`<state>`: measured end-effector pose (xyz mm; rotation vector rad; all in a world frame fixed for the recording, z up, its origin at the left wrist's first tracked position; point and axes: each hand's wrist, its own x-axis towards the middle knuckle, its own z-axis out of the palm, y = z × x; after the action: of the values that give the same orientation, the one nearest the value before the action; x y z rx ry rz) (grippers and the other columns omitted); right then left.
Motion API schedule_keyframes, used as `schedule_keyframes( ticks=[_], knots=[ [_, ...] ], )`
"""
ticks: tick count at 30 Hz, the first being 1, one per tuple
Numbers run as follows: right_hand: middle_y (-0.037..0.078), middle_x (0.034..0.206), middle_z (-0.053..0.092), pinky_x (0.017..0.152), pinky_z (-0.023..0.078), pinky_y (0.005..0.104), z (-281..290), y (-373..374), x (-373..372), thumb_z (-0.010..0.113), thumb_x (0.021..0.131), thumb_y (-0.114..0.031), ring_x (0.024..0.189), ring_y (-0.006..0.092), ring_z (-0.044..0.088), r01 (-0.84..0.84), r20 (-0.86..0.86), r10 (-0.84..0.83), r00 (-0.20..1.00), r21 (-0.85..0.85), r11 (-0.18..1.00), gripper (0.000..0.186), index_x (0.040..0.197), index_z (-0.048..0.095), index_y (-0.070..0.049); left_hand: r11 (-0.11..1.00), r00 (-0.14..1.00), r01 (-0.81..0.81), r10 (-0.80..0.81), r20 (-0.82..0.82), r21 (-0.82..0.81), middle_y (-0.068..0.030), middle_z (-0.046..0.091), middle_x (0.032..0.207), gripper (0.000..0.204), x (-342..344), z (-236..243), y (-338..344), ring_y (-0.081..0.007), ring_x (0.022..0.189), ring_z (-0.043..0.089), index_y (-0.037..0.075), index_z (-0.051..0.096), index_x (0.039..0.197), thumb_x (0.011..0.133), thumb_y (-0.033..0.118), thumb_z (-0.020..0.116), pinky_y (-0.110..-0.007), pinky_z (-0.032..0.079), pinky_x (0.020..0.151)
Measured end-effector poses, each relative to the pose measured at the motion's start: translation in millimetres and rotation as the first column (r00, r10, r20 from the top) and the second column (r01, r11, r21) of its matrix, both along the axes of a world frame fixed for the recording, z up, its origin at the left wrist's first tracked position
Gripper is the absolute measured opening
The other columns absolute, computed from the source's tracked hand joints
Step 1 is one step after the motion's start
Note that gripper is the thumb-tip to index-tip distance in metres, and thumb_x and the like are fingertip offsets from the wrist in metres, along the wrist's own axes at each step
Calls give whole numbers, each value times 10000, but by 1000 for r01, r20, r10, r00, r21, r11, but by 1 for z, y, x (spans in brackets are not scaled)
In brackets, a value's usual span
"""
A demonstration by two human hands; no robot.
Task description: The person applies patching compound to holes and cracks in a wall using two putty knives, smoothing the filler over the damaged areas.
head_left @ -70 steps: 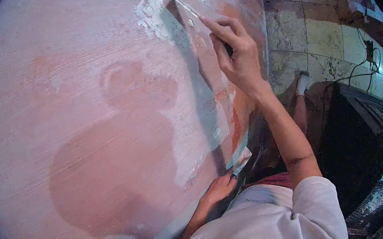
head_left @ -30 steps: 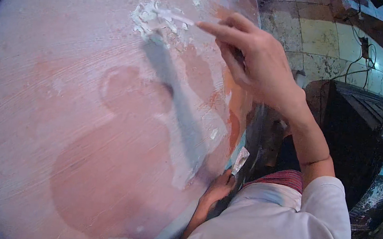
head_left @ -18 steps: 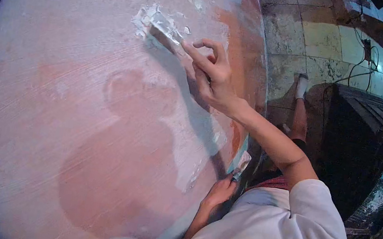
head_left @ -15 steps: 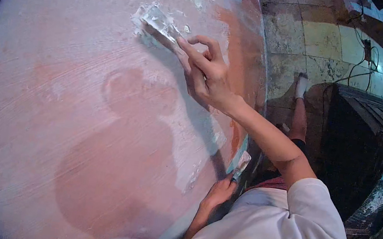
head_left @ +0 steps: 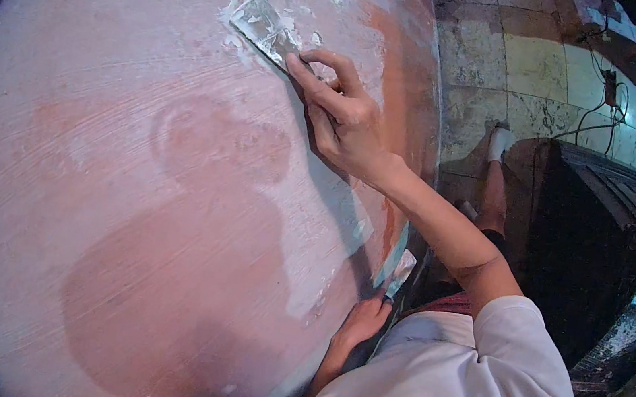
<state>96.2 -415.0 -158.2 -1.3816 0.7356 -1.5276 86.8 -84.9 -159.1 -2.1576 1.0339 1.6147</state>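
My right hand [head_left: 342, 116], arm stretched out, grips a putty knife [head_left: 265, 27], fingers closed round its handle. The blade is smeared with white filler and rests against a broad pinkish, whitish-coated surface [head_left: 133, 124]. Around the blade lie wet-looking white filler ridges [head_left: 239, 5]. Lower down, near the surface's right edge and close to my body, my left hand [head_left: 364, 320] is closed on a second putty knife [head_left: 402, 273], whose blade carries pale filler. Its handle is mostly hidden by the fingers.
An orange-brown bare strip [head_left: 401, 72] runs along the surface's right edge. Beyond it are floor tiles [head_left: 532, 66] with cables [head_left: 589, 123]. A large dark ribbed object [head_left: 597, 238] stands at right. My shadow falls across the surface.
The blade in my right hand has turned so its broad face shows more, and its handle is now more hidden. My left hand has barely moved.
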Motion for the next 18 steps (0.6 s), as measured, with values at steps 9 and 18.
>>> schedule_keyframes(
  ticks=[9,18],
  knots=[
    [115,1185,533,624,532,371,6,-1,-8,558,782,35,717,283,641,-55,-67,55,996,7,998,516,1264,568,-151,998,1000,-26,26,-7,61,-256,625,727,477,-3,12,-16,-355,597,635,-36,440,1299,924,255,391,-474,499,660],
    [117,1180,542,671,528,405,3,-8,-19,556,786,1,782,307,637,-103,-63,102,993,-10,995,486,1247,582,-149,990,992,-125,126,-12,69,-102,561,617,348,-3,9,-7,-228,525,576,-22,513,1030,960,299,397,-391,461,524]
  ],
)
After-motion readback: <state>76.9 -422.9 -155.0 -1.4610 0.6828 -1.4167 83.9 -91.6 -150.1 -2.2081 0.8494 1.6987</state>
